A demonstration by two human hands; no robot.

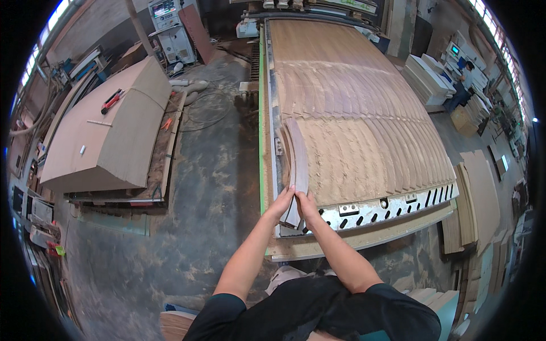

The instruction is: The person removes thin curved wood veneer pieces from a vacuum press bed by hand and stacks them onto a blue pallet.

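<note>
Along the near left corner of a large machine bed (364, 219), both of my hands press on a small stack of curved wooden strips (297, 150). My left hand (281, 203) grips the stack's left side near its near end. Opposite it, my right hand (307, 206) is closed against the right side, the thumbs close together on top. The strips stand side by side and reach away from me. To their right lies a sawdust-covered patch (344, 156), and beyond it rows of cut curved strips (406, 148) still lie close together on the bed.
At the left stands a big stack of boards (122, 122) with red-handled pliers (112, 102) on top. A control cabinet (173, 37) is behind it. Far right, another person (463, 85) stands by white panels (426, 79). Boards (478, 193) lean beside the bed's right corner.
</note>
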